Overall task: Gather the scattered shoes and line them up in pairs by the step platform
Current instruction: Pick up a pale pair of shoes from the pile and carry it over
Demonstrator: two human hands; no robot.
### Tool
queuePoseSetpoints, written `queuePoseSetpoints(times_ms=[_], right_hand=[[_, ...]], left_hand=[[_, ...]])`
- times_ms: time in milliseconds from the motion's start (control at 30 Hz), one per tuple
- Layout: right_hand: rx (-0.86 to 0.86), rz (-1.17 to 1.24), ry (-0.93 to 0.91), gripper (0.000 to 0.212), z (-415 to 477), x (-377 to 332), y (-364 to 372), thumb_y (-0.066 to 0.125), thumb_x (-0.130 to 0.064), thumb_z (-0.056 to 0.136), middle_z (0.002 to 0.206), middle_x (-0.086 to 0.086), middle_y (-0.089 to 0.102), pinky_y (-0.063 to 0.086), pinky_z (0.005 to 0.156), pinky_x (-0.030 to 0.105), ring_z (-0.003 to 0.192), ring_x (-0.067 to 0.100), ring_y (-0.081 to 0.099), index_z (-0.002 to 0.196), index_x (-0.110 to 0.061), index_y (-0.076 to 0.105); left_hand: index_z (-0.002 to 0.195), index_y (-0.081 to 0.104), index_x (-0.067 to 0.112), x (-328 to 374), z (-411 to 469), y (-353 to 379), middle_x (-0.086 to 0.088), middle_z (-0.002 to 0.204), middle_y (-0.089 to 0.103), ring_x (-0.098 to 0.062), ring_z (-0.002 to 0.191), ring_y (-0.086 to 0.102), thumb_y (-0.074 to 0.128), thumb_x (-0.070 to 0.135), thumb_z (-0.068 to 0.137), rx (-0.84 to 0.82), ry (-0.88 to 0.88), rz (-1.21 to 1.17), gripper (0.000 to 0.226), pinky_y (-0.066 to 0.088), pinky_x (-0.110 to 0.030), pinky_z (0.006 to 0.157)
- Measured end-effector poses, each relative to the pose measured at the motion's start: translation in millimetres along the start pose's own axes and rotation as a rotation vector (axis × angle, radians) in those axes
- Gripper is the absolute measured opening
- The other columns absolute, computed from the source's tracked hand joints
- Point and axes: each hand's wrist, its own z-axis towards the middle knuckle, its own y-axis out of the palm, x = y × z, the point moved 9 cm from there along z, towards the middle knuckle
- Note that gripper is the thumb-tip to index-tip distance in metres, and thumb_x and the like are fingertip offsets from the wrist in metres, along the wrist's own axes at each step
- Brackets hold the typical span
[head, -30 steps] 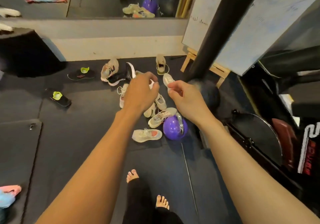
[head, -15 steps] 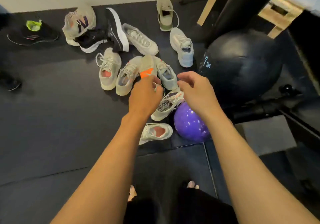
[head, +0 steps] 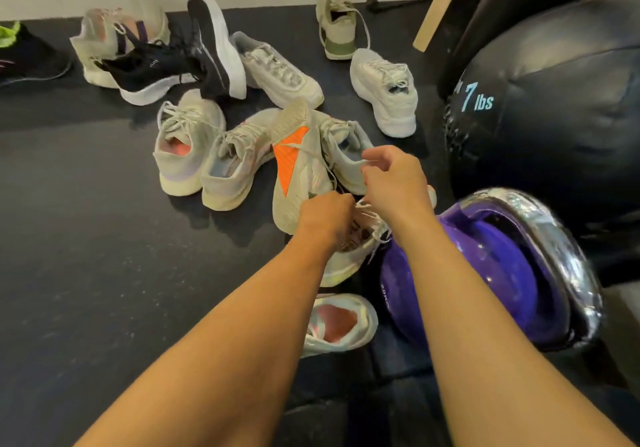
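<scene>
We have bent from standing right down to the pile, and both hands, which a second ago hung in the air above the shoes, now sit among them. Our left hand (head: 325,216) lies knuckles-up on the lettered sneaker (head: 356,242), at the heel of the overturned orange-soled sneaker (head: 294,159). Its fingers curl under, out of sight, so we cannot tell what they hold. Our right hand (head: 394,180) curls as if pinching by the white laces (head: 363,204); whether it has them is unclear. We judge the first pick-up is only starting, with nothing lifted or paired. The lettered sneaker lies against the purple kettlebell (head: 485,266), half hidden by our wrists. The step platform is out of view.
</scene>
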Motion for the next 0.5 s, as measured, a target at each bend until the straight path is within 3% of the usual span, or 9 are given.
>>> queuePoseSetpoints(times_ms=[100,200,300,400,500], right_hand=[[0.167,0.125,-0.043,0.028,-2,-20,-13,0.050,-0.013,0.090,0.110,0.001,0.066,0.053,0.088,0.046,0.102,0.020,0.061,0.113,-0.020,0.064],[0.288,0.263,-0.118,0.023,-13,-53,-18,0.050,-0.018,0.091,0.104,-0.002,0.067,0.054,0.085,0.044,0.096,0.016,0.064,0.108,-0.023,0.064],[0.290,0.393,-0.151,0.014,-21,-71,-8,0.050,-0.025,0.092,0.096,-0.003,0.067,0.055,0.083,0.046,0.092,0.017,0.065,0.099,-0.028,0.062],[0.281,0.467,-0.126,0.013,-22,-65,8,0.052,-0.030,0.092,0.089,0.001,0.067,0.054,0.080,0.050,0.086,0.020,0.065,0.094,-0.026,0.064],[0.230,0.478,-0.052,0.012,-13,-45,39,0.052,-0.023,0.089,0.086,0.002,0.067,0.053,0.079,0.052,0.084,0.024,0.065,0.087,-0.027,0.063]], left_hand=[[0.097,0.064,0.008,-19,9,-31,-0.010,0.090,0.063,-0.034,0.087,0.061,0.053,0.026,0.092,0.023,0.017,-0.157,0.022,0.047,-0.037,0.070],[0.071,0.065,0.013,-50,-2,-53,0.002,0.058,0.050,-0.020,0.061,0.051,0.062,0.027,0.088,-0.093,0.018,-0.293,0.022,0.038,-0.024,0.049],[0.058,0.064,0.021,-105,-26,-77,0.007,0.058,0.056,-0.008,0.060,0.051,0.070,0.017,0.081,-0.155,-0.129,-0.566,0.024,0.040,-0.019,0.054],[0.055,0.064,0.019,-169,-58,-109,0.012,0.049,0.058,-0.007,0.054,0.054,0.056,-0.003,0.081,0.027,-0.305,-0.858,0.035,0.041,-0.012,0.044],[0.057,0.060,0.016,-218,-91,-125,0.012,0.045,0.055,-0.007,0.048,0.048,0.056,-0.002,0.079,0.322,-0.460,-1.023,0.029,0.036,-0.012,0.040]])
